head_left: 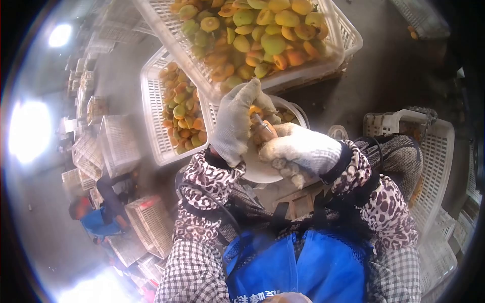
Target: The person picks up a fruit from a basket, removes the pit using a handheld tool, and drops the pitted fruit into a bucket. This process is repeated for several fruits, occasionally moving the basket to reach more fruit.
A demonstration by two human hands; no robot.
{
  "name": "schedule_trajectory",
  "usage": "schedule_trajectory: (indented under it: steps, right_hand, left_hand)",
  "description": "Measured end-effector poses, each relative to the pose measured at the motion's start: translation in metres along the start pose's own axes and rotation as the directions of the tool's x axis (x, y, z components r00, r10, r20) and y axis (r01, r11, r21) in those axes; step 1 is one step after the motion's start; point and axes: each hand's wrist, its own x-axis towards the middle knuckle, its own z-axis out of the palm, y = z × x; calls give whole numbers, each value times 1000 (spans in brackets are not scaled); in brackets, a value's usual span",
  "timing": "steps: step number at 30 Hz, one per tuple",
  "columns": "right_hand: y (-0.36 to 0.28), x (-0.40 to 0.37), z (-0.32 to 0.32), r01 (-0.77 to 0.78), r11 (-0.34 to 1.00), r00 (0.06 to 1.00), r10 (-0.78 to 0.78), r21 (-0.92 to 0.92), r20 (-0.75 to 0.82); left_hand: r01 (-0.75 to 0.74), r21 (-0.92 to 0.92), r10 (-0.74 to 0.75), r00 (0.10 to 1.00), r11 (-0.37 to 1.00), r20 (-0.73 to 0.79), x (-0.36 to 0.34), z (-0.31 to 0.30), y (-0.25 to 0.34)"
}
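Note:
Both my hands wear whitish work gloves and meet over a white bucket (262, 172). In my left hand (237, 121) is a small orange fruit (255, 109), held between the curled fingers and thumb. My right hand (303, 149) is closed round the wooden handle (267, 132) of a small tool, whose metal end (257, 119) points at the fruit. Just beyond my hands stands a white crate (336, 60) full of orange and green fruit (273, 44). A second white crate (151, 121) with more fruit (183, 111) is at the left.
A white basket (435, 151) stands by my right side. Stacked crates (118, 144) line the left, where a person in blue (101, 220) bends near another crate (150, 222). Part of a further crate (422, 17) shows at the top right.

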Motion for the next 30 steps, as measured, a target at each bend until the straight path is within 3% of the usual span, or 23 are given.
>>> schedule_trajectory:
  steps: [1,2,3,6,8,10,12,13,15,16,18,19,20,21,22,23,24,25,26,27,28,29,30]
  right_hand:
    - [-1,-1,-5,-131,982,990,122,133,70]
    - [-1,-2,-8,-266,931,960,233,251,156]
    - [0,-2,-7,-269,931,959,236,246,158]
    - [6,4,-7,-264,923,963,234,281,135]
    - [18,12,-2,5,958,998,-21,-285,-53]
    - [16,10,-2,-43,980,999,38,-192,-29]
    - [-7,-2,3,-244,970,969,245,-15,44]
    - [-6,-2,0,-239,971,970,240,-16,43]
    - [1,2,-7,-294,948,946,270,122,181]
    - [6,5,-7,-300,947,943,276,114,185]
    - [5,12,2,-9,998,979,21,-61,203]
    - [-4,5,1,-40,991,971,70,-131,227]
    - [-4,3,2,-23,981,974,65,-193,215]
    - [-2,0,5,-6,968,978,58,-250,200]
    - [12,3,-8,12,938,977,62,-347,202]
    - [-4,2,4,-214,629,974,199,-748,-111]
    - [42,13,-22,-143,-48,973,-192,-989,-131]
    - [113,29,-68,-214,-756,975,-132,-618,-176]
    - [142,44,-85,-286,-864,954,-213,-414,-212]
    - [122,33,-81,-239,-436,929,-361,-868,-75]
    - [140,40,-92,-319,-325,933,-273,-891,-234]
    - [98,16,-31,-422,-511,856,-496,-749,-144]
    - [77,1,-27,-157,-521,820,-542,-839,183]
  left_hand:
    - [0,1,0,1000,1000,-1,1,-2,-1]
    - [-135,89,129,989,987,68,2,-4,-3]
    - [-273,164,251,957,948,144,3,-7,-6]
    - [-163,14,161,983,987,93,10,-9,-13]
    - [-211,58,210,977,976,28,10,-8,-19]
    - [-249,118,253,967,961,-21,8,-7,-21]
    - [-134,-146,134,991,980,-8,3,-8,-20]
    - [-136,-143,137,991,980,-5,1,-7,-18]
    - [31,-444,-9,999,895,51,-5,-7,-15]
    - [22,-450,-3,999,893,44,-5,-11,-12]
    - [211,-582,-192,977,786,95,-2,-23,-1]
    - [191,-590,-175,981,784,85,-2,-29,-1]
    - [50,-496,-10,996,867,83,0,-35,-6]
    - [-98,-394,149,984,914,101,-3,-37,-5]
    - [-354,-297,356,933,887,-49,-10,-34,-7]
    - [-368,-302,370,928,879,-52,-8,-46,-3]
    - [-628,364,646,758,688,87,-2,-70,3]
    - [-610,789,725,574,67,382,10,-88,10]
    - [-430,794,723,691,430,-17,20,-101,10]
    - [-218,624,549,732,751,-404,25,-115,4]
    - [-223,628,562,717,746,-413,24,-127,2]
    - [-88,869,769,516,487,-378,28,-135,5]
    - [133,970,919,317,202,-235,34,-138,11]
